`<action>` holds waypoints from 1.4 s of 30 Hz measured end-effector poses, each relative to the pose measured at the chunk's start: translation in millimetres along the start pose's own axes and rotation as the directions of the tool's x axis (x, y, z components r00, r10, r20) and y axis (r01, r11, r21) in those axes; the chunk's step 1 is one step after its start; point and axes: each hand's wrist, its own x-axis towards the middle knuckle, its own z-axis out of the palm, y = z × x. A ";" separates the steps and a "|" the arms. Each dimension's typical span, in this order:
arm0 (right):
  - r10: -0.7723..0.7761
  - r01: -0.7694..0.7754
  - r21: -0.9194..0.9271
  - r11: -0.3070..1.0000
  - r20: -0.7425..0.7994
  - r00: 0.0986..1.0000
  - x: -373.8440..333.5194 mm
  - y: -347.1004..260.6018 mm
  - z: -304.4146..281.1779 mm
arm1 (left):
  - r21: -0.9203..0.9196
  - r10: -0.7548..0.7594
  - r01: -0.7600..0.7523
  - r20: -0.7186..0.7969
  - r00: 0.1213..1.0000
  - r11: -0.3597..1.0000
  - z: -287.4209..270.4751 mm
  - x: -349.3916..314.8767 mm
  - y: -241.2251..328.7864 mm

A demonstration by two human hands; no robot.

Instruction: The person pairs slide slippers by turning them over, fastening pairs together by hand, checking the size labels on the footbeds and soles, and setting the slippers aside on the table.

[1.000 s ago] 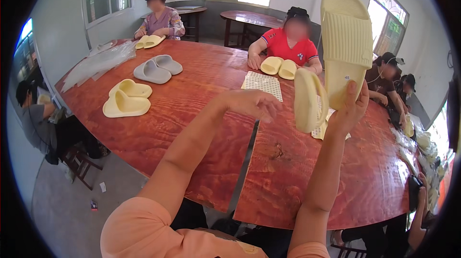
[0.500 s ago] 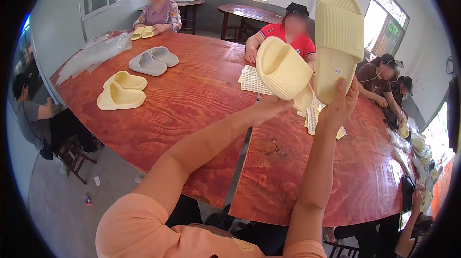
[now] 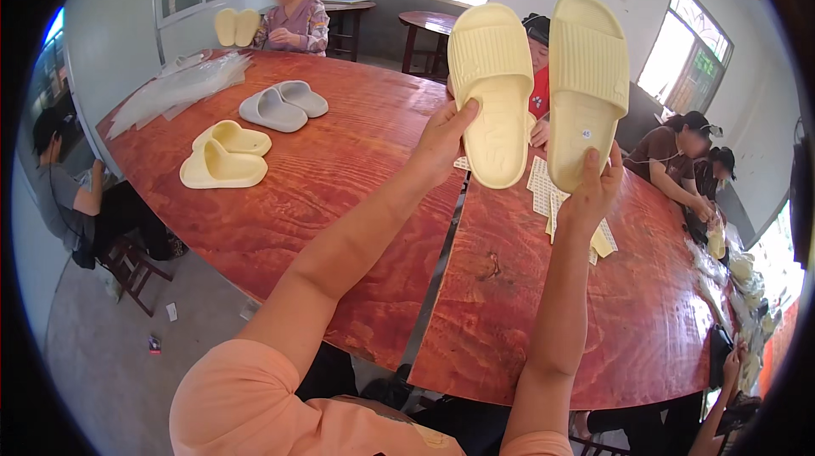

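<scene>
I hold up a pair of pale yellow slide slippers side by side above the table. My left hand grips the left slipper by its inner edge, thumb on the footbed. The right slipper is pinched near its heel by my right hand; a small white sticker sits on its footbed. Both slippers stand upright, heels down, a narrow gap between them. Sheets of small printed stickers lie on the table below, partly hidden by my right hand and the slippers.
On the red-brown wooden table rest a yellow slipper pair, a grey pair and clear plastic bags. A person at the far left has another yellow pair. More people sit around. A seam splits the tabletop.
My left hand has turned the left slipper from tilted to upright, its footbed facing me. The right slipper has dropped slightly. The far-left person's yellow slippers have risen off the table.
</scene>
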 end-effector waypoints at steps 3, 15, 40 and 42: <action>0.011 -0.010 -0.019 1.000 0.047 0.999 -4.6 10.5 5.0 | 0.024 0.095 -0.094 -0.019 0.995 0.995 -1.6 2.1 5.7; 0.048 -0.054 0.036 0.998 0.139 0.989 -20.5 -3.1 28.6 | 0.179 0.179 -0.187 0.059 0.982 0.966 3.7 -4.6 39.9; -0.011 0.008 0.025 1.000 0.145 0.989 -29.2 -63.5 43.2 | 0.167 0.292 -0.312 0.136 0.947 0.935 37.6 -38.2 78.1; 0.002 -0.004 0.013 1.000 0.147 0.989 -31.5 -66.5 45.8 | 0.176 0.328 -0.343 0.113 0.938 0.923 38.4 -38.9 77.5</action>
